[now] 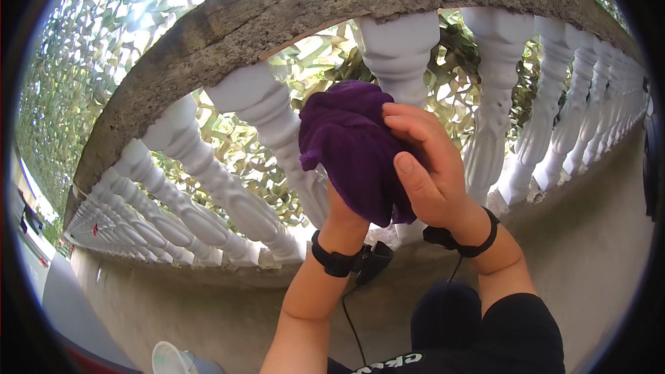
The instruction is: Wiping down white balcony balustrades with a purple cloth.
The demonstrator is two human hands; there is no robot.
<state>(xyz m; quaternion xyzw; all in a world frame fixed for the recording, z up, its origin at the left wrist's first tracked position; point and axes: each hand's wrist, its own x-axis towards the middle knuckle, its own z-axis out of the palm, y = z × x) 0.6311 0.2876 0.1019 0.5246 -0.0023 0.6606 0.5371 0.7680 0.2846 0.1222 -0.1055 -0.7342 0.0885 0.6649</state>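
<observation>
A bunched purple cloth [350,150] is between my two hands, in front of the white balusters [400,54] of a balustrade. My left hand [345,208] is mostly hidden under the cloth, which drapes over its fingers down to near the wrist; how its fingers lie cannot be seen. My right hand [428,166] rests against the right side of the cloth, fingers slightly bent over its edge and thumb raised alongside. Both wrists carry black straps with small dark devices, and thin cables hang from them.
A rough concrete rail [311,5] arches over the balusters. Camouflage netting [93,52] hangs behind them and above the rail. Below runs a plain low wall [249,296]. A pale bucket [179,358] stands at the bottom left.
</observation>
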